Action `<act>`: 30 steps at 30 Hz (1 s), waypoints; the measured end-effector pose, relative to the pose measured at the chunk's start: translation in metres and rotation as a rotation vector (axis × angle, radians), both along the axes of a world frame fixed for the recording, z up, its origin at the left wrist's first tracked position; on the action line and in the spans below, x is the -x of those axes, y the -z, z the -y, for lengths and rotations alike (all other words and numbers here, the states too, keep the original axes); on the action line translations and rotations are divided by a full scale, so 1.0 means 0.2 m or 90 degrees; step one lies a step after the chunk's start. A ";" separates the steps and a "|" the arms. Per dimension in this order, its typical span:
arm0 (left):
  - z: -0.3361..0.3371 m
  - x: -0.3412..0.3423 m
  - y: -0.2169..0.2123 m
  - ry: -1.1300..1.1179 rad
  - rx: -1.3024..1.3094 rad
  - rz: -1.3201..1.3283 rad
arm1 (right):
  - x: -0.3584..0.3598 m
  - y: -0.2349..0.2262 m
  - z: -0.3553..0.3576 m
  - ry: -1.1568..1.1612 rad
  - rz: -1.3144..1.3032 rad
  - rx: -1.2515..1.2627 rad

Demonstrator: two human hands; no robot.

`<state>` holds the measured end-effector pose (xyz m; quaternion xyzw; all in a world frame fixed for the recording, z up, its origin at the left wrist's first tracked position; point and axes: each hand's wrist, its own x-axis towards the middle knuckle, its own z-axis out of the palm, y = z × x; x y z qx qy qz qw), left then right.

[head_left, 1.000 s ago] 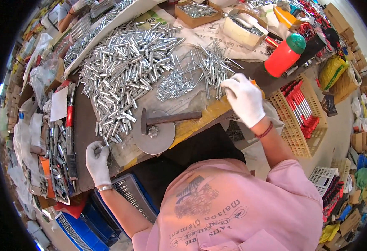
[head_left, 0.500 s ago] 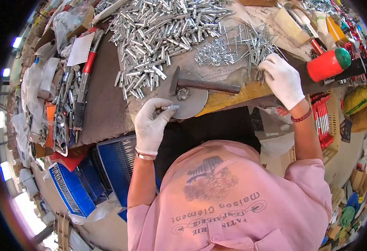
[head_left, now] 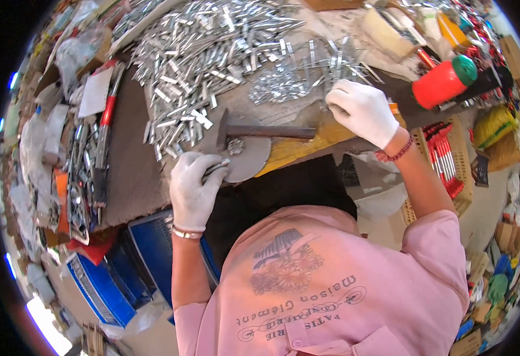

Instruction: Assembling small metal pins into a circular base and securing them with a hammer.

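Note:
My left hand (head_left: 192, 191), in a white glove, pinches a small silver metal tube (head_left: 217, 165) at the bench's front edge. Just right of it lies a round grey metal plate (head_left: 254, 160), with a hammer (head_left: 272, 131) across it and a small lumpy metal piece (head_left: 235, 146) by the hammer head. My gloved right hand (head_left: 363, 113) is closed beside a pile of long thin metal pins (head_left: 334, 62). Its fingertips are partly hidden, and what they hold cannot be made out. Small metal pins (head_left: 279, 84) lie heaped left of it.
A big heap of silver metal tubes (head_left: 194, 65) covers the bench's back left. At right stands a red bottle with a green cap (head_left: 444, 83). Tools and a red-handled bar (head_left: 109, 110) lie left. Blue bins (head_left: 102, 288) and a yellow crate (head_left: 461, 204) stand below.
My right hand has come left, away from the long pins and closer to the hammer handle. The left hand keeps the tube near the plate. The whole view has shifted slightly.

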<state>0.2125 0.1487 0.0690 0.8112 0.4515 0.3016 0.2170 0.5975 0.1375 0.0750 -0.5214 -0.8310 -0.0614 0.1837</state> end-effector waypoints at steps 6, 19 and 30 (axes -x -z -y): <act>-0.01 -0.01 0.03 0.005 0.045 0.040 | 0.47 -0.06 0.12 -0.090 -0.228 0.072; 0.00 0.03 0.05 0.027 -0.014 0.007 | 0.72 0.05 0.03 -0.132 -0.155 0.118; 0.00 0.00 0.08 0.035 -0.006 0.072 | 0.73 0.05 0.00 -0.203 -0.090 0.096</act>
